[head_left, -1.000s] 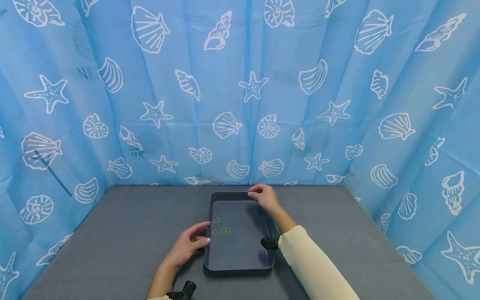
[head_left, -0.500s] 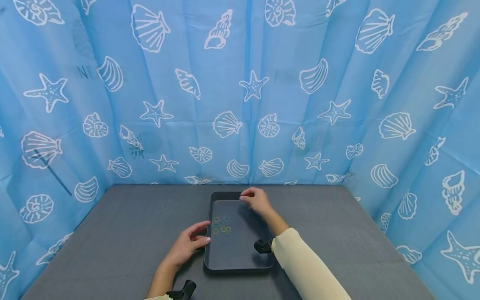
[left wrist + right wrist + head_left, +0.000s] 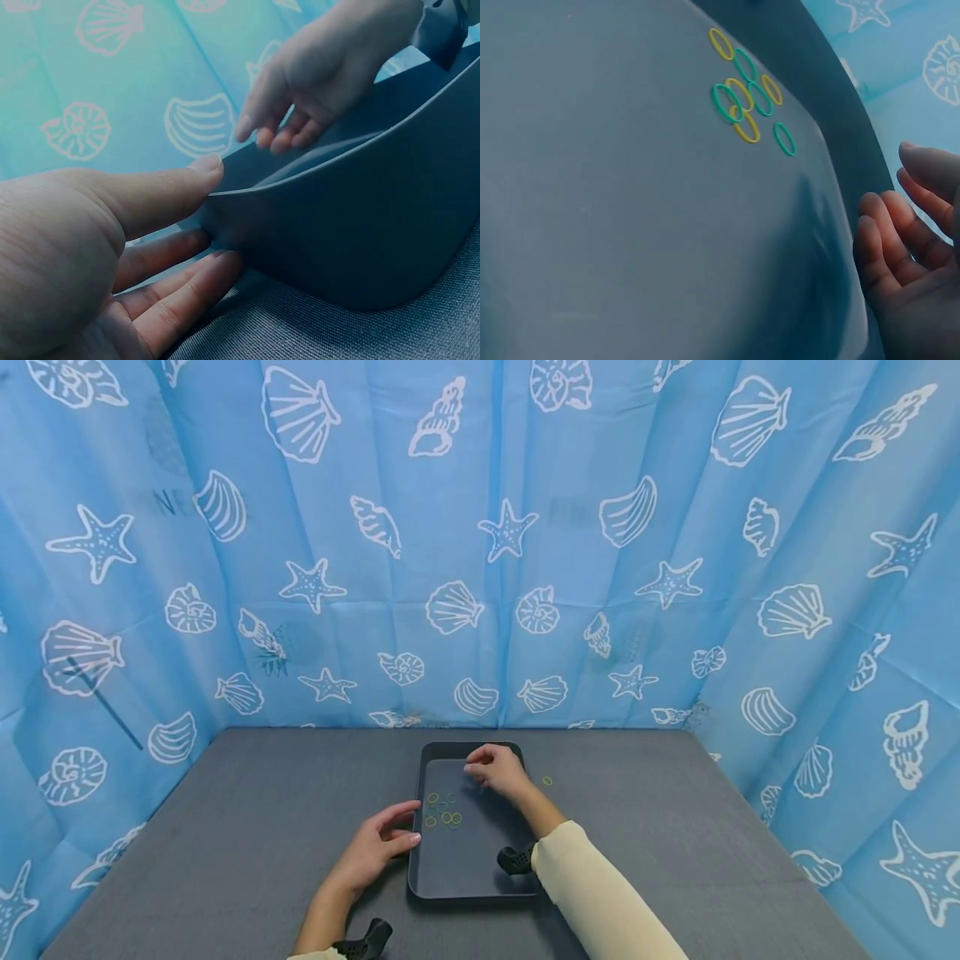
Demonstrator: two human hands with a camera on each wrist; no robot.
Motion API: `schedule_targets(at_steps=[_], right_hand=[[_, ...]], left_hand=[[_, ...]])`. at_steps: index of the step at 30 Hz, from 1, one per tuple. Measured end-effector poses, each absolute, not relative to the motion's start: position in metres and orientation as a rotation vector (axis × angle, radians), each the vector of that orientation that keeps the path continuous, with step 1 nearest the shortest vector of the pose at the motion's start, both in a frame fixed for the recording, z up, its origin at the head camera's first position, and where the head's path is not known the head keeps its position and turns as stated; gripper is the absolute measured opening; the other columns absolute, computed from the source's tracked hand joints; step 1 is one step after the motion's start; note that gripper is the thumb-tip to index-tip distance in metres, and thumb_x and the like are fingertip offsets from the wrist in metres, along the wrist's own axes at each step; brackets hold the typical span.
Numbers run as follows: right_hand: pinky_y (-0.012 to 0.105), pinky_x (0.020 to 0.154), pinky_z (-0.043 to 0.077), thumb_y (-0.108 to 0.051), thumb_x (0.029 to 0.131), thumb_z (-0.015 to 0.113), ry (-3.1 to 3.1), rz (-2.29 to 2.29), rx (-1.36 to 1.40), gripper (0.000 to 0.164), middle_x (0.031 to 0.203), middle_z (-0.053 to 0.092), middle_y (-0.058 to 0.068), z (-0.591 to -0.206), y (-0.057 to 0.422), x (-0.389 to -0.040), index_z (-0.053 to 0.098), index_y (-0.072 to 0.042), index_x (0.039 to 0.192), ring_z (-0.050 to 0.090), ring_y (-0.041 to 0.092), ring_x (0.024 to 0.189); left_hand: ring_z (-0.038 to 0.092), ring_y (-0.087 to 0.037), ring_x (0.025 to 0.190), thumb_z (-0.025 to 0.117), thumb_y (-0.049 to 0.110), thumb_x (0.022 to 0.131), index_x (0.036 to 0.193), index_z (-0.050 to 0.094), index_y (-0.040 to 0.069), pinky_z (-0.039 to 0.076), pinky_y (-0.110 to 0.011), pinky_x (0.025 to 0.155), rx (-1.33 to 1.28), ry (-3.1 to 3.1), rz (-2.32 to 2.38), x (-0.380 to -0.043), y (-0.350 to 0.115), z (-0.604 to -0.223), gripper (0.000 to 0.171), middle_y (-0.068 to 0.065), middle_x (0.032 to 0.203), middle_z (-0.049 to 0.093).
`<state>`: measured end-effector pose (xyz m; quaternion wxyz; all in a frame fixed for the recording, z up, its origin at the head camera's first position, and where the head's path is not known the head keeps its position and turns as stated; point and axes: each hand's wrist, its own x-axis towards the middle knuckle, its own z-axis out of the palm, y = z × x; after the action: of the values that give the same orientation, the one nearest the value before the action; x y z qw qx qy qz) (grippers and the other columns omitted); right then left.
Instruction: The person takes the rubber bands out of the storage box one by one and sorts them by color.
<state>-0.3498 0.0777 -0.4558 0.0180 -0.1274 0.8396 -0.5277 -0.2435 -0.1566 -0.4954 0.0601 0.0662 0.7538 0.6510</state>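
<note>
Tray (image 3: 474, 881) long axis runs away — left hand (image 3: 372, 852) steadies it.

- A grey cloth-covered table (image 3: 225, 827) fills the lower part of the head view.
- A blue curtain (image 3: 480, 543) printed with white shells and starfish hangs behind the table and along both sides.
- One small yellow-green ring (image 3: 547, 781) lies on the table, just beside the tray's right edge.

Person, two bare hands: right arm (image 3: 600, 893) in long cream sleeve ending short of the wrist, black wrist-mounted camera clip (image 3: 514, 860) at its cuff; matching black clip (image 3: 367, 941) at left wrist, pale cuff edge beside it.
</note>
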Motion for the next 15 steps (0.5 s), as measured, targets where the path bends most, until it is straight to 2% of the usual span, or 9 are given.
schedule_targets(at_steps=[3, 10, 15], right_hand=[[0.037, 0.064, 0.055, -0.006, 0.090, 0.069, 2.603, -1.611, -0.407, 0.012, 0.082, 0.065, 0.006, -0.459, 0.076, -0.349, 0.067, 0.002, 0.099, 0.063, 0.023, 0.072], [0.027, 0.061, 0.049, -0.007, 0.088, 0.071, 2.597, -1.541, -0.475, 0.013, 0.084, 0.066, 0.002, -0.469, 0.072, -0.348, 0.069, 0.000, 0.100, 0.060, 0.013, 0.071], [0.028, 0.066, 0.047, -0.007, 0.089, 0.069, 2.583, -1.476, -0.541, 0.015, 0.088, 0.065, 0.003, -0.471, 0.070, -0.346, 0.070, 0.001, 0.101, 0.057, 0.013, 0.075]], left_hand=[[0.063, -0.027, 0.102, 0.069, 0.012, 0.091, 0.138, 0.052, 0.007, 0.053, -0.043, 0.086, 0.212, 2.277, 1.974, -0.244, -0.157, -0.495, 0.050, -0.025, 0.137, 0.049], [0.063, -0.027, 0.102, 0.068, 0.013, 0.092, 0.139, 0.052, 0.006, 0.053, -0.042, 0.086, 0.220, 2.261, 1.973, -0.245, -0.157, -0.495, 0.050, -0.025, 0.137, 0.049], [0.063, -0.028, 0.102, 0.068, 0.013, 0.092, 0.139, 0.052, 0.006, 0.053, -0.042, 0.086, 0.222, 2.268, 1.968, -0.245, -0.158, -0.495, 0.050, -0.025, 0.137, 0.049]])
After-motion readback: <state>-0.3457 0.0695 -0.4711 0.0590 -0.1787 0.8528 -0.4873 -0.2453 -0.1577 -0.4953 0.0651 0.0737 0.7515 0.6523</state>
